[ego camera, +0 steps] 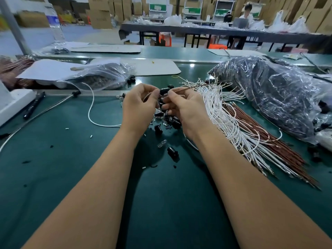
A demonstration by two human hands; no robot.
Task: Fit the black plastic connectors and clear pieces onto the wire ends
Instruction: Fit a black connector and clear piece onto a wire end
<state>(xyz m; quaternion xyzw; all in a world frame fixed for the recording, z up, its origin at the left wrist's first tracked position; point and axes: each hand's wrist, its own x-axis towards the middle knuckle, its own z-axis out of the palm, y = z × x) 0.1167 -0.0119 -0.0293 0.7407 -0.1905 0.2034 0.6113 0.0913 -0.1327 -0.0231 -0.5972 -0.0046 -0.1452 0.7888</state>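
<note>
One small black plastic connector [163, 91] sits pinched between both hands, above the green worktop [71, 159]. The left hand [139, 106] grips it; the right hand [181, 106] pinches a thin brown wire [194, 87]. Push straight, gently.

Green counter [53, 177] up front, long dark table [224, 31] way behind it. Stacked cardboard boxes [100, 13] line the back wall. Pale floor [36, 38], warehouse vibe.
</note>
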